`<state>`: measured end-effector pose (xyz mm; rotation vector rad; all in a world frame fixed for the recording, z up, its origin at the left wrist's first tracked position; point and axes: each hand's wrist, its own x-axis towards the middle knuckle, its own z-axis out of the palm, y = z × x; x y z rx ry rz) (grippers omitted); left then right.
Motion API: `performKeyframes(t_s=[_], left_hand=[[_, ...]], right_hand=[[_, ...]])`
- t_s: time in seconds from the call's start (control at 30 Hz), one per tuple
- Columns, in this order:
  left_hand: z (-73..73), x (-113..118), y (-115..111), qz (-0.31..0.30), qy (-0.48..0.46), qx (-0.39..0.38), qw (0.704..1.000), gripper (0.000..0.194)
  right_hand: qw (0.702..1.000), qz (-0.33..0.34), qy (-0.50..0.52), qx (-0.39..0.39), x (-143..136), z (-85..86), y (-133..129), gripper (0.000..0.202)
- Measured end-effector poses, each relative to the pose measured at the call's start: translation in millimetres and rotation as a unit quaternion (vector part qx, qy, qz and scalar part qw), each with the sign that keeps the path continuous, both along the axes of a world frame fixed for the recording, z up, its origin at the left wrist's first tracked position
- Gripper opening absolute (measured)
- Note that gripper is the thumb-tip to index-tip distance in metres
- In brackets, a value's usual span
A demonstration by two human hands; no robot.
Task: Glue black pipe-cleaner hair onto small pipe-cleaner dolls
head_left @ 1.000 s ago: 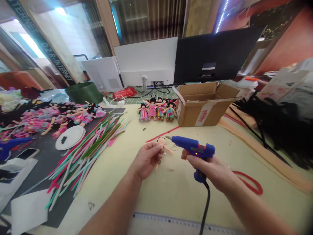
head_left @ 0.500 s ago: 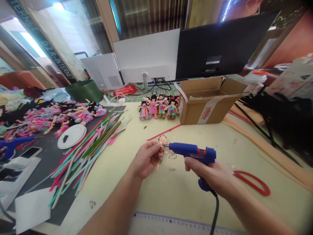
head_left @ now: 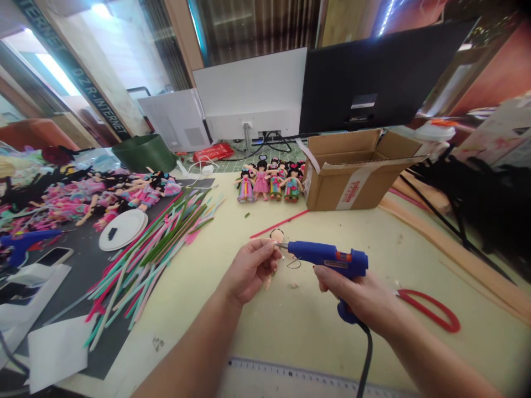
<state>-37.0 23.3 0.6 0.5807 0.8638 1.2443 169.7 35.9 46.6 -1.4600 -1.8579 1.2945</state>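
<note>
Near the middle of the table, my left hand point(head_left: 253, 268) pinches a small skin-toned doll piece point(head_left: 276, 236), whose round head shows above the fingertips and whose lower end hangs below them. My right hand point(head_left: 352, 287) is wrapped round the handle of a blue glue gun point(head_left: 327, 256). The gun's metal nozzle points left and meets the doll piece at my left fingertips; the exact contact spot is too small to make out. A thin dark wire loop point(head_left: 294, 263) lies just under the nozzle.
Finished dolls point(head_left: 269, 182) stand beside an open cardboard box point(head_left: 352, 182). Coloured pipe cleaners point(head_left: 153, 260) and a doll pile point(head_left: 112, 193) lie left. Red-handled scissors point(head_left: 431, 309) rest right, a ruler point(head_left: 290, 373) in front, a red stick point(head_left: 277, 224) behind my hands.
</note>
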Motion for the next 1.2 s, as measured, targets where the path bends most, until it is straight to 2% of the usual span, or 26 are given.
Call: performKeyframes(t_s=[0.7, 0.93, 1.2], left_hand=[[-0.9, -0.6, -0.4, 0.004, 0.008, -0.003, 1.000, 0.023], [-1.7, -0.3, 0.4, 0.005, 0.009, 0.003, 1.000, 0.023], [-2.0, -1.3, 1.5, 0.006, 0.005, -0.005, 1.000, 0.023]], right_hand=[[1.000, 0.009, 0.000, -0.010, -0.1, -2.0, -1.5, 0.037], [1.000, -0.006, 0.005, -0.004, -3.7, 5.3, -4.4, 0.036], [1.000, 0.009, 0.016, 0.012, -0.5, -1.7, -1.8, 0.036]])
